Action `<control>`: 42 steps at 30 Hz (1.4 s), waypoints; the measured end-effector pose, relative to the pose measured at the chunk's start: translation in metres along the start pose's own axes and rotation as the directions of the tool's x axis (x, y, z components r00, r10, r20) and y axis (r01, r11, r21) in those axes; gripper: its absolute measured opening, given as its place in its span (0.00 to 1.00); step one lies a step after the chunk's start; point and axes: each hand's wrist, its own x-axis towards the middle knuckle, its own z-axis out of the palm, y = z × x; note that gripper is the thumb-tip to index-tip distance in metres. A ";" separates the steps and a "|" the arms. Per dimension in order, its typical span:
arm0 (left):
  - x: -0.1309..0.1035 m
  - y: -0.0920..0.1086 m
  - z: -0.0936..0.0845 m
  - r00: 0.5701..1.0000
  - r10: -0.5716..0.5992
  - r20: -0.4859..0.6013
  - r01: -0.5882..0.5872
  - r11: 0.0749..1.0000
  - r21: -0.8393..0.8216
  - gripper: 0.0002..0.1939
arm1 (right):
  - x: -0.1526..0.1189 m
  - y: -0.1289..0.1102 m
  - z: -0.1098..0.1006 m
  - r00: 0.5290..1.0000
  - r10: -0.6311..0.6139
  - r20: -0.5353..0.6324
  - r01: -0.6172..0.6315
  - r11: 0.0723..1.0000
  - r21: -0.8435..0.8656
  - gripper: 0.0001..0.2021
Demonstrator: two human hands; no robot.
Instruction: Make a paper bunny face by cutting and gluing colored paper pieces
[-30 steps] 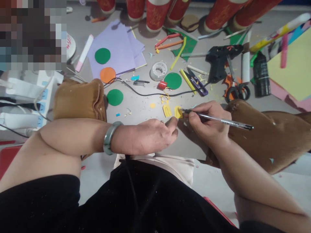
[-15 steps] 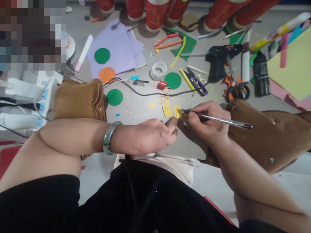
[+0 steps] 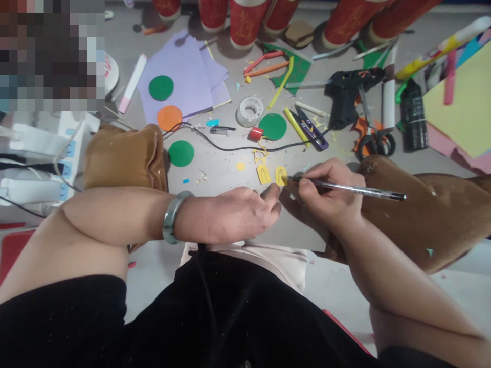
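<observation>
Two small yellow paper pieces lie side by side on the grey table, each with a dark curved line: the left piece (image 3: 263,174) and the right piece (image 3: 281,175). My right hand (image 3: 333,190) pinches a clear pen (image 3: 356,189), its tip on the right piece. My left hand (image 3: 245,214) is curled, its fingertips at the lower edge of that piece and pressing it or the table beside it; the fingers are partly hidden. Thin yellow scraps (image 3: 260,153) and a small red roll (image 3: 255,134) lie just above the pieces.
A black cable (image 3: 230,150) crosses the table above my hands. Beyond it are a tape roll (image 3: 249,111), green discs (image 3: 272,127), purple-handled snips (image 3: 312,130), a glue gun (image 3: 345,97), scissors (image 3: 374,143) and red cups (image 3: 247,23). Brown cushions (image 3: 123,158) flank both arms.
The pen's tip has shifted slightly down along the right yellow piece, and its back end has moved a little to the right. My left hand stays in place.
</observation>
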 end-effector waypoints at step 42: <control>-0.006 0.010 -0.018 0.968 -0.137 0.208 0.143 0.990 -0.014 0.29 | -0.002 0.019 0.007 0.947 -0.146 -0.286 0.180 0.979 0.097 0.05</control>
